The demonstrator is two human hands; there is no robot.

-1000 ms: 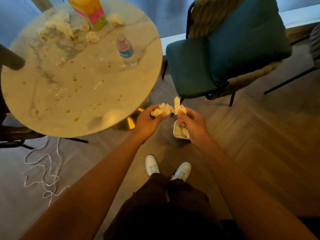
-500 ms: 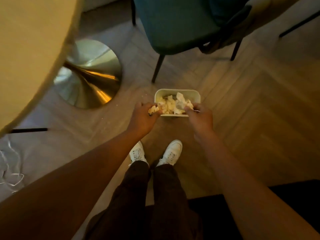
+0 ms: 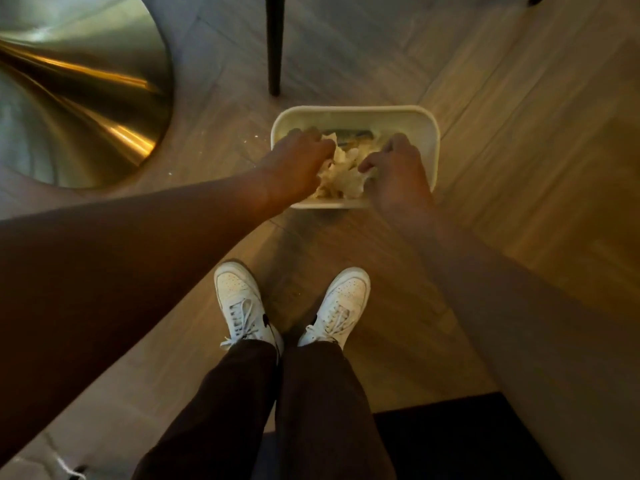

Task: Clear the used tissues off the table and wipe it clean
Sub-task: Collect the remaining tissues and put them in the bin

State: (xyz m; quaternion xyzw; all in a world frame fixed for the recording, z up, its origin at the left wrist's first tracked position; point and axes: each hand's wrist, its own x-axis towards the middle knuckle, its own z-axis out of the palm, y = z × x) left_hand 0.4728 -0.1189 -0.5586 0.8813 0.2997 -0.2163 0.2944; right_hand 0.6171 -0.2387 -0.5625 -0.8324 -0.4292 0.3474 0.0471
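Both hands down in the white bin [image 3: 353,114], knuckles up. Left hand [image 3: 298,161] has fingers curled into the crumpled tissues [image 3: 343,178]; right hand [image 3: 398,168] likewise curled, fingertips buried in the same wad. Whether either truly grips the paper or only presses it, cannot tell. Tissues heaped in the bin's near half. Bin stands on the wooden floor [image 3: 519,133], just far of two white shoes [image 3: 239,299]. Brass table base [image 3: 69,91] far left; dark chair leg [image 3: 275,43] beyond the bin.
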